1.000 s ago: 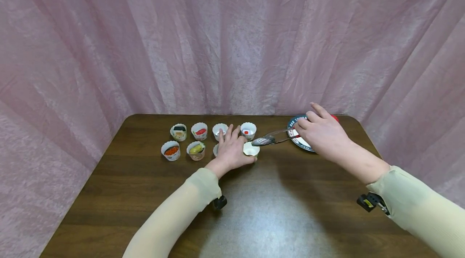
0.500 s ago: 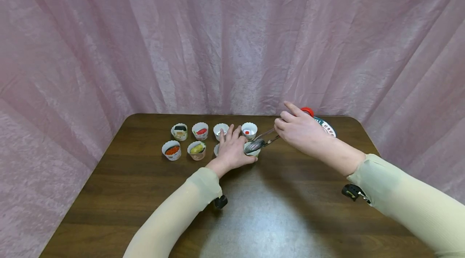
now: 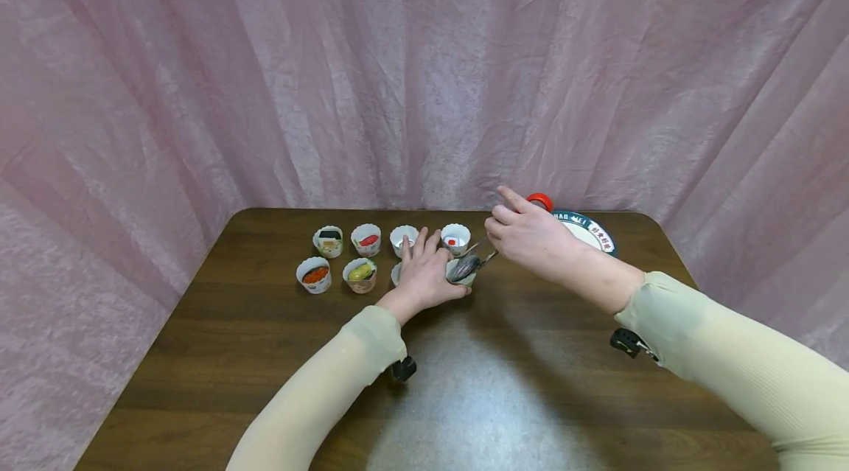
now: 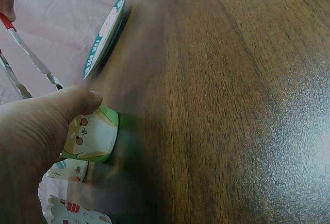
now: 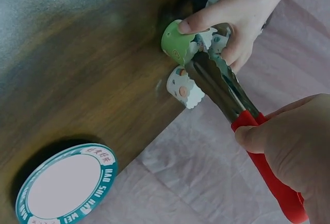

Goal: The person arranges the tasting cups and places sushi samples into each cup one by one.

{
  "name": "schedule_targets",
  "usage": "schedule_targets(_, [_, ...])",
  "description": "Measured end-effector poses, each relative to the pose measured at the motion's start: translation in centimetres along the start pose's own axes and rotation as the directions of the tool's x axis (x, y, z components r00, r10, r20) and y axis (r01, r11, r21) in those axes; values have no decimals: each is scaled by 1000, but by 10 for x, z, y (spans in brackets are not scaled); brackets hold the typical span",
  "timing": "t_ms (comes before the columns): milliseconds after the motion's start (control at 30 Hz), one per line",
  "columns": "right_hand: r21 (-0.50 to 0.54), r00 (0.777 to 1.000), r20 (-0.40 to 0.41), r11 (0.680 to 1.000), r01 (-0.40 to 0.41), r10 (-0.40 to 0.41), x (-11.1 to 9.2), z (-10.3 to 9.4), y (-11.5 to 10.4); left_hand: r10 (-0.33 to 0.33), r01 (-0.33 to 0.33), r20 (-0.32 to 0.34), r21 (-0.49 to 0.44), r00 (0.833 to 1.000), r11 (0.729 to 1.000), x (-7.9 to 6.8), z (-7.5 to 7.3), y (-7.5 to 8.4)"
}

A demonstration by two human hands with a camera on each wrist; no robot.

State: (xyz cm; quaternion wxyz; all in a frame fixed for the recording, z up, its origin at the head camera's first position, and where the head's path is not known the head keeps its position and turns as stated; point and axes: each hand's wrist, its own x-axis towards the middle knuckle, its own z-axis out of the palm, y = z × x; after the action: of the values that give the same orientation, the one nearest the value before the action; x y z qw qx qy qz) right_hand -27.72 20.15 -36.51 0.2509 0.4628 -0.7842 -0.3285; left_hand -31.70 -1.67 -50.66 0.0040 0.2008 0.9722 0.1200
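My left hand (image 3: 424, 276) steadies a green paper baking cup (image 4: 98, 134) with a cartoon face, thumb on its near side. Red-handled metal tongs (image 5: 268, 175) are gripped in my right hand (image 3: 537, 239), their tips pointing down at the cup's mouth. Between those tips a grey, silvery striped piece (image 3: 464, 268) sits in the cup's opening; its kind cannot be made out. Around my left hand stand more paper cups, among them one with a red-and-white piece (image 3: 452, 242) behind the green cup. My left fingers partly hide two others.
To the left stand cups holding orange bits (image 3: 315, 276), a yellow piece (image 3: 361, 272), a red piece (image 3: 368, 240) and a black-topped piece (image 3: 328, 234). A white plate (image 5: 64, 185) with a teal lettered rim lies at the right. A pink curtain hangs behind the table.
My right hand has moved left from over the plate, bringing the tongs and the grey piece down into the green cup's mouth. The plate shows more now. My left hand has stayed put.
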Motion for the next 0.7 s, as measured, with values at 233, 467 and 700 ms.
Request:
schedule_targets(233, [-6,999,38,1000,-13,13,0,-3,1,-5,5,4,5,1000,1000,1,0,1])
schedule_targets(467, [21,999,-10,999,-43,43,-11,-5,7,-5,5,14,6,1000,1000,1,0,0])
schedule_targets(700, [69,995,-20,993,-96,97,-32,-5,15,-4,4,25,3,1000,1000,-1,-1,0])
